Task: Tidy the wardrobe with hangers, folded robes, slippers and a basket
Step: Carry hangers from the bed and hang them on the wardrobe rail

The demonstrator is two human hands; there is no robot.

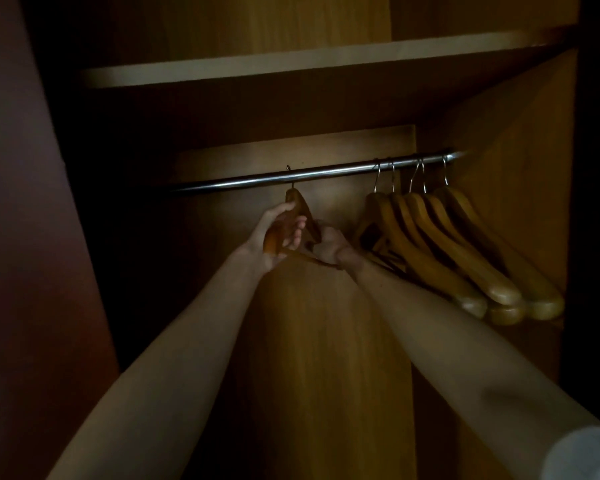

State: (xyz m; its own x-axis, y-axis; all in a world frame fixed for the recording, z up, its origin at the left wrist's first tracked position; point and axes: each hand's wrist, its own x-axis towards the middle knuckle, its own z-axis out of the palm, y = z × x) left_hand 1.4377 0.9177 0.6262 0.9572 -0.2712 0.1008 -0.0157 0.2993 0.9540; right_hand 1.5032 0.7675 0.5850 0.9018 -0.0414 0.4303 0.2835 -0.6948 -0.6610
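A wooden hanger [300, 206] hangs by its hook on the metal rail [257, 177] near the rail's middle. My left hand [274, 233] grips its left shoulder, thumb on top. On its lower right part my right hand [329, 245] is closed. Several more wooden hangers [440, 244] hang bunched together at the rail's right end, close to the side wall. The wardrobe is dim. No robes, slippers or basket are in view.
A wooden shelf [291, 64] runs across just above the rail. The wardrobe's back panel [319, 341] lies behind my arms and the right side wall [527, 168] is next to the bunched hangers. A dark door or wall [21, 237] stands at the left.
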